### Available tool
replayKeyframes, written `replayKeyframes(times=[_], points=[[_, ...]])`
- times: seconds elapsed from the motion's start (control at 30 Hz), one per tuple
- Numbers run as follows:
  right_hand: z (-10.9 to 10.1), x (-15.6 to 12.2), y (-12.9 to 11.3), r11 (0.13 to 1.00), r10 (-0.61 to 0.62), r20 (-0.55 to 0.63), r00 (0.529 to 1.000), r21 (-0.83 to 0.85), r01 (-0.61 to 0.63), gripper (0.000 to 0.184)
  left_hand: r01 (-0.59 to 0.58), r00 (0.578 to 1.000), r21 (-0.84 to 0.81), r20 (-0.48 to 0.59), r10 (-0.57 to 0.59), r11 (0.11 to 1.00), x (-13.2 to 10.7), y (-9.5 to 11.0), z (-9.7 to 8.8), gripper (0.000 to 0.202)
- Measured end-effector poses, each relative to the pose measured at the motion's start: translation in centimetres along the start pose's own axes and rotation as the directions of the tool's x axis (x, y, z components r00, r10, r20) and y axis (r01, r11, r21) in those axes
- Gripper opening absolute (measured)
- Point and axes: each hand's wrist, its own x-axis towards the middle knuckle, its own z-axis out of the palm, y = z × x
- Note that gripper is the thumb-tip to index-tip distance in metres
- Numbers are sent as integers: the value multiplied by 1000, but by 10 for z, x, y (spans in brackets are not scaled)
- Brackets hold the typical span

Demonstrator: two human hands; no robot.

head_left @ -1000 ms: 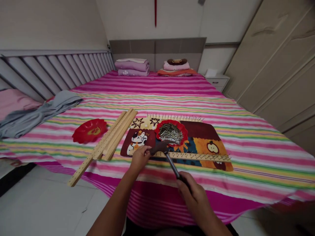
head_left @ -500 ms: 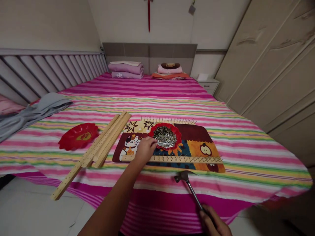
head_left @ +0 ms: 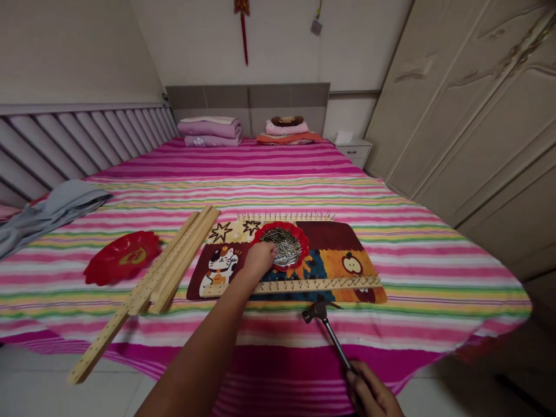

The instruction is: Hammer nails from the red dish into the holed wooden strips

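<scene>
My left hand (head_left: 259, 259) rests at the near rim of a red scalloped dish (head_left: 280, 227) heaped with thin steel nails (head_left: 282, 246), its fingertips at the pile. Whether it pinches a nail is hidden. My right hand (head_left: 369, 391) is shut around the handle of a claw hammer (head_left: 332, 333), low at the bed's front edge. The hammer head hangs just off the patterned cloth mat (head_left: 330, 236). A wooden strip with a row of standing nails (head_left: 317, 284) lies across the mat's front, and a second nailed row (head_left: 284, 216) lines its far edge.
Several loose wooden strips (head_left: 174, 260) lie left of the mat, one jutting past the bed edge. Further left sits a red plate (head_left: 124, 258) and a grey cloth (head_left: 56, 214). Wardrobe doors (head_left: 456, 98) stand right of the striped bed (head_left: 412, 249).
Compared with a second ago, the hammer has swung back toward me, off the nailed strip. My left hand has moved forward to the dish. The view has drifted slightly.
</scene>
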Motion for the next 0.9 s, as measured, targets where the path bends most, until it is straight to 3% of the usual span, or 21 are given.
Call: replayKeyframes(times=[0.1,0.2,0.27,0.33,0.43,0.57,0.7,0.9], points=[[0,0,-4,999,35,40,999,7,-35,53,43,998,-319,-34,-57,947,-9,-11,-12,10],[-5,1,-8,998,65,90,994,-10,-64,54,81,991,-659,-28,-132,748,-26,-24,-23,10],[-8,1,-12,996,61,91,994,-64,-55,52,84,984,-783,-32,-175,616,-43,-34,-30,17],[-10,0,-16,992,33,75,997,-126,-24,50,75,970,-829,-69,-234,554,-60,-46,-33,24],[-9,-1,-19,986,-4,68,998,-164,15,49,93,940,-815,-118,-321,571,-82,-64,-29,27],[-7,-1,-17,990,1,81,997,-140,11,52,175,928,-763,-83,-364,622,-96,-79,-11,23],[-8,1,-12,992,-5,87,996,-122,16,52,193,934,-706,-82,-349,681,-99,-76,1,19],[-10,3,-5,996,-13,91,996,-89,21,46,197,937,-636,-103,-335,746,-103,-68,0,15]])
